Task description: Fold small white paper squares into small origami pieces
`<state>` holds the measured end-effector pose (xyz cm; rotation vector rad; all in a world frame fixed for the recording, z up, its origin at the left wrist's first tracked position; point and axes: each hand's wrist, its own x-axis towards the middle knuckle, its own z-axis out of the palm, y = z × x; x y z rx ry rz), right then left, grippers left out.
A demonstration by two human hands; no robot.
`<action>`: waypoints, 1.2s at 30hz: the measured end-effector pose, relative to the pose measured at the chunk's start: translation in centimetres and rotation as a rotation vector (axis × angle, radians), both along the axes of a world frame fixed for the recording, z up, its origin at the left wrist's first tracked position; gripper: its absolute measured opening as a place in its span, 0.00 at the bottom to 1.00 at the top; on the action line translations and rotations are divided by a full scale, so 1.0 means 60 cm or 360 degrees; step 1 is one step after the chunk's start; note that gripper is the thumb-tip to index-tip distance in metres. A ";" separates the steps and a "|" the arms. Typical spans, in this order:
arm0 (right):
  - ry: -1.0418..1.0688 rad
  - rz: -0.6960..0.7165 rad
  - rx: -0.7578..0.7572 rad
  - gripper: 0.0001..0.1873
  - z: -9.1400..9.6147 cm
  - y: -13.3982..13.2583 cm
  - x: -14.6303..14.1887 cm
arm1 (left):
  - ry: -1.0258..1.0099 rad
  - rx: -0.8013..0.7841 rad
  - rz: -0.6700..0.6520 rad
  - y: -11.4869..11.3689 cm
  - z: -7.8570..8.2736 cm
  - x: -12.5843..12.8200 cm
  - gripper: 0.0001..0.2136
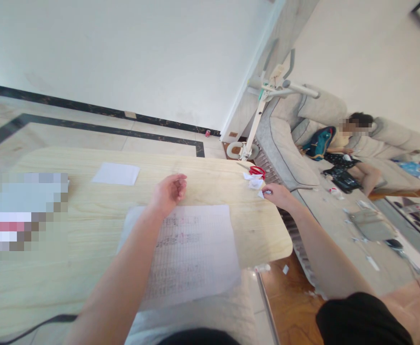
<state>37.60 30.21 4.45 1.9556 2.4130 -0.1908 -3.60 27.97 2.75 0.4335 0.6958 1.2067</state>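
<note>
My left hand [168,192] hovers over the light wooden table [51,268], just above the top edge of a printed sheet of paper [191,254]; its fingers are loosely curled and nothing shows in them. My right hand [278,195] reaches to the table's right edge and pinches a small white paper scrap [261,194]. Just beyond it lie more crumpled white scraps [255,181] and red-handled scissors [257,170].
A blank white sheet [115,173] lies further back on the table. A blurred patch covers the table's left side. A grey sofa [292,158] stands at the right, with a person [349,148] sitting on it and a white scooter [256,115] leaning beside it. Paper bits litter the floor.
</note>
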 end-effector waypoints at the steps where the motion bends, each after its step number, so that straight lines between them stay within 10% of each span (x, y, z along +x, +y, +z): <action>1: 0.0013 0.0003 0.0002 0.12 0.001 0.000 0.000 | -0.0001 0.0001 -0.0001 0.000 0.000 0.000 0.05; 17: 0.0267 0.0182 0.0487 0.11 0.051 -0.023 -0.069 | -0.0002 0.0033 0.0048 0.002 -0.009 0.005 0.04; 36: 0.0777 0.0919 0.0532 0.08 0.140 0.011 -0.455 | -0.0588 0.0067 0.0016 0.027 -0.045 -0.006 0.06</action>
